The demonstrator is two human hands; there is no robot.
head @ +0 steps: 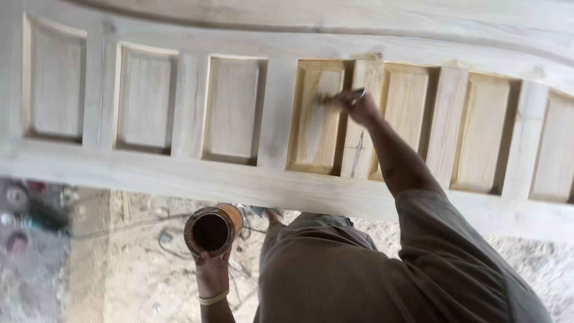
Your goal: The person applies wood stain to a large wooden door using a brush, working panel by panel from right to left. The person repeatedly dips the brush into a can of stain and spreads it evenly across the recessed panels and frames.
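A long pale wooden door (179, 173) with several recessed panels lies across the view. My right hand (357, 106) is shut on a small brush (335, 96) whose bristles touch the middle panel (317, 119). That panel and the ones to its right look more yellow than the pale panels on the left. Below the door's near edge, my left hand (212, 272) grips a round rusty-orange can (212, 230) from underneath. The can's dark open mouth faces the camera.
Under the door is a sandy floor (137, 263) with loose cables (167, 239). Blurred tools and round objects (24, 215) lie at the far left. My brown shirt (371, 275) fills the lower right.
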